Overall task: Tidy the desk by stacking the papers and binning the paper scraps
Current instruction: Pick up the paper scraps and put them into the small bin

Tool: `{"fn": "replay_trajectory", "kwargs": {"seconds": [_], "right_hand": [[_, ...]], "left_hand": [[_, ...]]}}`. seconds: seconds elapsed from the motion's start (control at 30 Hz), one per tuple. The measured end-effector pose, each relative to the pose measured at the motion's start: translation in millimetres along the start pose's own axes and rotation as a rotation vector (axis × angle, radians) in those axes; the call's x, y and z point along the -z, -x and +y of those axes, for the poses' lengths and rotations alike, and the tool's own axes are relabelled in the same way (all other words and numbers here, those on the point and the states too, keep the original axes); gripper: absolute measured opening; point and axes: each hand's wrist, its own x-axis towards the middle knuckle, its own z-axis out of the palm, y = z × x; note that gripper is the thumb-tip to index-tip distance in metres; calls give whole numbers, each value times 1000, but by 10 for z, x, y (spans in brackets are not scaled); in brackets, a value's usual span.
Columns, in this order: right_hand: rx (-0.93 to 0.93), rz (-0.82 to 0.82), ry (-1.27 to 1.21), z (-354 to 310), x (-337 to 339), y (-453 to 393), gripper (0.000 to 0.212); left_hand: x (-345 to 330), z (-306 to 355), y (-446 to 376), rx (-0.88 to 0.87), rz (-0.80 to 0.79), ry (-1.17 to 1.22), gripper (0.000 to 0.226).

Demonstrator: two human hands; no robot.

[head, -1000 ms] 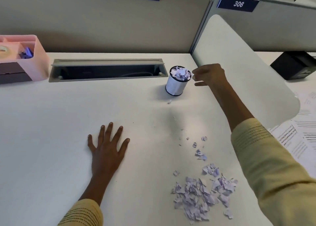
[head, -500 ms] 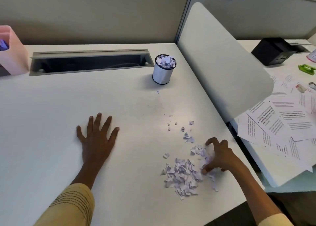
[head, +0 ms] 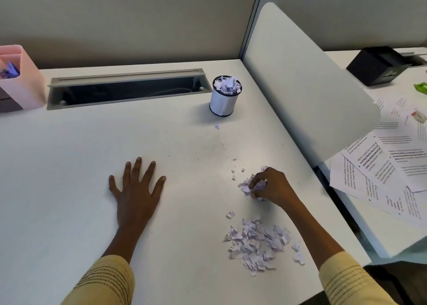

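Right hand [head: 273,186] pinches a clump of scraps [head: 250,185] just above the table [head: 69,166]. Main scrap pile [head: 258,243] lies nearer, just left of the right forearm. Left hand [head: 136,189] flat, fingers spread, well left. Bin [head: 223,96] far, heaped with scraps. Papers [head: 381,177] right, partly hidden behind divider [head: 307,80], cut off at edge.

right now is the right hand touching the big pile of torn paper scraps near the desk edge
Apart. The head view shows the right hand gripping its own clump of scraps, with bare desk between it and the big pile of torn paper scraps.
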Motion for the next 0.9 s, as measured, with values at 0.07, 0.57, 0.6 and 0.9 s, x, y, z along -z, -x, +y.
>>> {"fn": "replay_trajectory", "kwargs": {"seconds": [0.07,0.57,0.6,0.9], "right_hand": [[4,-16,-3,-56,23,-93,17],[141,207,-413,-1414,1194,-1335,16],[133,250,-379,-1498,1234,-1445,14],[133,281,-25,-1850,1240,-2012,22]], "left_hand": [[2,2,3,0,-4,-3,63],[8,4,6,-8,-17,-52,63],[9,4,8,-7,-18,-55,62],[19,7,-2,0,-38,-68,61]]}}
